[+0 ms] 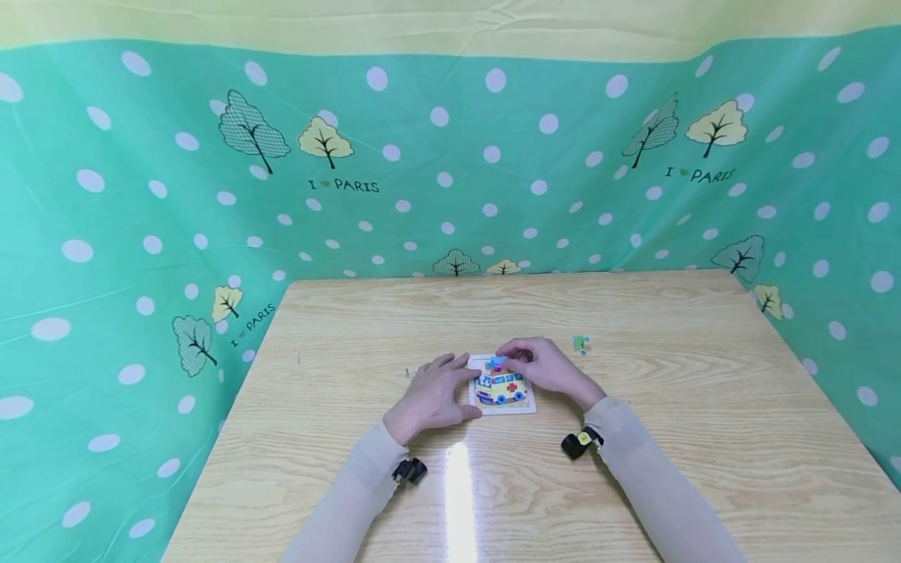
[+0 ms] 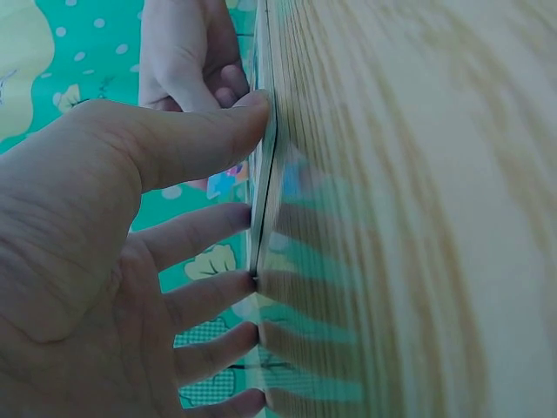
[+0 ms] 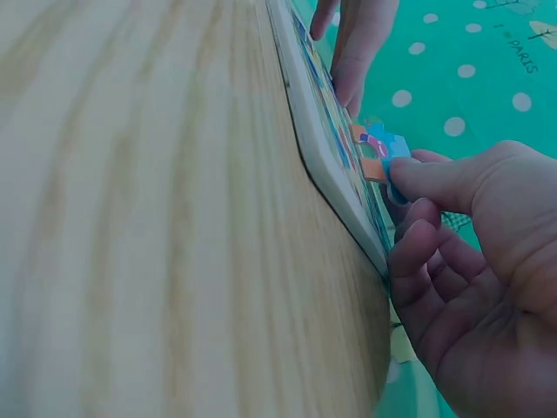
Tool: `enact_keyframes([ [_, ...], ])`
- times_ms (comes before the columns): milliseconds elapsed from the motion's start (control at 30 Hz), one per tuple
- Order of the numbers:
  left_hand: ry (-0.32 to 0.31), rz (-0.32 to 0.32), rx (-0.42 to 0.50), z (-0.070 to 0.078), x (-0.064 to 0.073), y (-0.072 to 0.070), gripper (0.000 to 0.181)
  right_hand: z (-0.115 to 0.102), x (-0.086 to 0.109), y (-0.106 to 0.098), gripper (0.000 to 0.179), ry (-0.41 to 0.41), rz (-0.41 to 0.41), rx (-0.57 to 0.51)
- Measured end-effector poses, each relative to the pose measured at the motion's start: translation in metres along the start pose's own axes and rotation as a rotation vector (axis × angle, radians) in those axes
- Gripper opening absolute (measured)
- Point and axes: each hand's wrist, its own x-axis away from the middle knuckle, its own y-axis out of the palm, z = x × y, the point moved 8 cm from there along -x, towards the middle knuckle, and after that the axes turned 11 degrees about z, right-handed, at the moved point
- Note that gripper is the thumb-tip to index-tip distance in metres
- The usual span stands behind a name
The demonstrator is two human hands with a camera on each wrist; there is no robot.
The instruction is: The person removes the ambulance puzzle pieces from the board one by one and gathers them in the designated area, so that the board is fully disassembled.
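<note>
Ambulance jigsaw (image 1: 503, 391) has a square white rim; left hand (image 1: 436, 395), fingers spread, touches its left edge; right hand (image 1: 545, 365) pinches a knobbed blue piece (image 3: 397, 150) near the top edge.

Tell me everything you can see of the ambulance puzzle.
The ambulance puzzle is a thin, stiff-looking square with a white border, flat on the table. It shows a yellow ambulance with a red cross and blue wheels. The left hand touches its left edge; the right hand pinches a partly blue piece over its far part.
</note>
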Motion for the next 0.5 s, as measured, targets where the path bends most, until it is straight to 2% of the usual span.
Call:
enact_keyframes([
  [233,0.000,0.009,0.002,-0.002,0.000,0.000,0.070,0.004,0.001,-0.007,0.019,0.022,0.044,-0.023],
  [500,-0.007,0.004,0.012,-0.002,0.001,0.000,0.071,0.017,0.002,-0.019,0.021,0.055,0.118,0.006],
])
